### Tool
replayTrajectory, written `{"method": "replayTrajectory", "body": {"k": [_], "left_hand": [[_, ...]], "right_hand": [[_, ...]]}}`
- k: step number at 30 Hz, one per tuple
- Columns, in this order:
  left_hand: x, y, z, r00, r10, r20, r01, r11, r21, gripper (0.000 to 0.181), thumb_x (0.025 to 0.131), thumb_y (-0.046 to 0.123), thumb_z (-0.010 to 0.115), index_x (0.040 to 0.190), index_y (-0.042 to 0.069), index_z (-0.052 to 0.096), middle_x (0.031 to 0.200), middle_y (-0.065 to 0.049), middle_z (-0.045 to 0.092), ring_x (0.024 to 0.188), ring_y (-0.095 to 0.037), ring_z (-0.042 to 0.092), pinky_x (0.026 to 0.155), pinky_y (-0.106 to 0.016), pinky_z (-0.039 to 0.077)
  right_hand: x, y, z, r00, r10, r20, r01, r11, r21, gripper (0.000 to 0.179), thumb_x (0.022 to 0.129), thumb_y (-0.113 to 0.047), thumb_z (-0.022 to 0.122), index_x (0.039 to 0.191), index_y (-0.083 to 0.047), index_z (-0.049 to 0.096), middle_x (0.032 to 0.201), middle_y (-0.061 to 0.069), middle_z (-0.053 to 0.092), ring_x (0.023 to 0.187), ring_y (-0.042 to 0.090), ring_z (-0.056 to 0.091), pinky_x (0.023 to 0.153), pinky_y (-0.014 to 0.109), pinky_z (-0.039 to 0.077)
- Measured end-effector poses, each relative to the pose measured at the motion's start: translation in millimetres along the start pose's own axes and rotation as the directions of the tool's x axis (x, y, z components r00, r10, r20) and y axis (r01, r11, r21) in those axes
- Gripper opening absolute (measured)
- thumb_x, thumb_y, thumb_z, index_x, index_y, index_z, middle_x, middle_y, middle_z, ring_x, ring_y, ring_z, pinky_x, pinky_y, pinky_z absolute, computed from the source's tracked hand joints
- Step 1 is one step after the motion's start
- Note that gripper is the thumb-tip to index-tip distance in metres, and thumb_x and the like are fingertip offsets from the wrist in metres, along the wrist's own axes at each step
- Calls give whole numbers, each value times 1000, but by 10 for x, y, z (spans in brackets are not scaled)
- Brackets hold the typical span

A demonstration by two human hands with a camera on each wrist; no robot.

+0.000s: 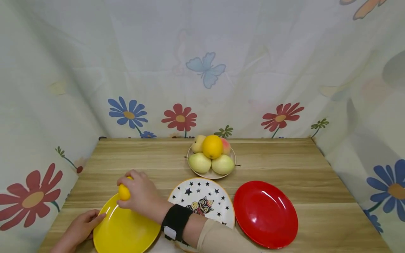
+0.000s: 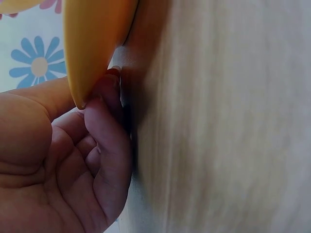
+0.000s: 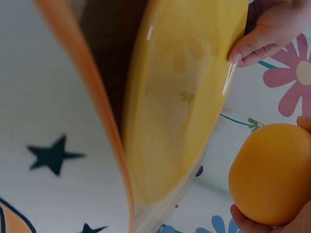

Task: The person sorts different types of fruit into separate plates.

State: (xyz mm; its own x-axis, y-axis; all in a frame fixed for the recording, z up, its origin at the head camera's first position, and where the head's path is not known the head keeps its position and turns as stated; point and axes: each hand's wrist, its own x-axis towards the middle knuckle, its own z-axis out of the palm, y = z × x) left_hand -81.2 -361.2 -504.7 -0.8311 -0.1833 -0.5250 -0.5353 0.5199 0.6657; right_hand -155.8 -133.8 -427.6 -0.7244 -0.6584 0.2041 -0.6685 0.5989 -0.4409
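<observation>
While a yellow fruit point(image 1: 124, 193) sits gripped between the curled fingers of the right hand point(image 1: 140, 192), a yellow plate point(image 1: 126, 228) is near them, its rim pinched by the left hand point(image 1: 81, 226); right of both hands' fingers lies a red plate point(image 1: 265, 215).

Floral curtain point(image 1: 142, 52), red plate point(image 1: 265, 214), possibly a peach point(image 1: 226, 146)

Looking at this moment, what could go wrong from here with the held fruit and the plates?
1. The rounded yellow fruit in the right hand could roll if let go near the rim of the smooth, glossy yellow plate.
2. The left hand grips that plate's rim, so a tug might tilt or shift it.
3. The right forearm crosses above the star-patterned plate and might knock it.
</observation>
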Motion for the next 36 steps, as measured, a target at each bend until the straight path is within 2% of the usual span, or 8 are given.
{"method": "replayTrajectory", "body": {"k": [4, 9, 11, 15, 19, 24, 30, 36], "left_hand": [[-11, 7, 1, 1000, 3, -7, -3, 1000, 4, 65, 90, 55, 52, 115, -4, 54, 85, -3, 57, 72, -17, 52, 63, -28, 48], [-7, 12, 9, 999, 48, -19, -48, 999, -2, 54, 94, 46, 51, 113, -4, 55, 81, -2, 56, 68, -17, 52, 59, -26, 47], [-6, 18, 5, 999, 50, -20, -50, 999, -6, 55, 94, 47, 51, 113, -4, 55, 80, -2, 56, 68, -17, 52, 59, -26, 47], [-7, 18, -2, 999, 40, -15, -40, 999, -15, 59, 92, 50, 52, 114, -5, 54, 83, -2, 58, 70, -17, 53, 60, -27, 48], [-5, 17, 1, 999, 45, -19, -45, 999, -8, 60, 92, 51, 52, 116, -5, 54, 84, -2, 59, 71, -17, 53, 60, -28, 49], [-1, 4, 16, 998, 61, -20, -61, 998, -5, 56, 94, 48, 51, 114, -5, 55, 83, -2, 58, 69, -17, 53, 59, -27, 49], [4, -19, 24, 998, 59, -20, -59, 998, -13, 57, 93, 48, 52, 114, -4, 55, 81, -1, 58, 69, -16, 53, 59, -27, 48], [0, -14, 19, 999, 29, -18, -29, 1000, -8, 68, 87, 57, 54, 114, -5, 54, 82, -2, 57, 69, -17, 53, 60, -27, 48]], "right_hand": [[0, -7, 79, 1000, -10, -4, 10, 1000, -19, 43, 79, -46, 72, 117, -33, 57, 123, -10, 48, 104, 9, 47, 74, 10, 40], [11, 17, 113, 1000, 1, -16, -2, 999, -39, 43, 78, -45, 73, 117, -33, 57, 124, -10, 49, 105, 9, 49, 74, 11, 41], [19, 24, 123, 1000, 7, -4, -7, 999, -43, 43, 78, -46, 74, 116, -33, 57, 125, -10, 49, 106, 10, 48, 76, 12, 42], [28, 29, 158, 997, 14, 82, -10, 999, -52, 46, 78, -49, 73, 117, -34, 57, 126, -9, 48, 110, 12, 47, 83, 18, 45], [23, 36, 197, 985, 22, 173, -7, 996, -87, 48, 78, -52, 71, 119, -35, 55, 126, -10, 46, 112, 13, 45, 89, 24, 46], [5, 42, 234, 974, 21, 224, 11, 990, -139, 48, 80, -53, 68, 122, -36, 52, 125, -10, 43, 112, 14, 44, 86, 25, 47], [-24, 26, 206, 960, 23, 279, 20, 988, -152, 55, 81, -49, 69, 129, -34, 47, 129, -8, 40, 112, 14, 42, 85, 22, 47], [-95, 76, 132, 940, 0, 341, 37, 994, -101, 63, 82, -38, 73, 136, -34, 41, 134, -7, 36, 107, 14, 43, 81, 20, 46]]}}
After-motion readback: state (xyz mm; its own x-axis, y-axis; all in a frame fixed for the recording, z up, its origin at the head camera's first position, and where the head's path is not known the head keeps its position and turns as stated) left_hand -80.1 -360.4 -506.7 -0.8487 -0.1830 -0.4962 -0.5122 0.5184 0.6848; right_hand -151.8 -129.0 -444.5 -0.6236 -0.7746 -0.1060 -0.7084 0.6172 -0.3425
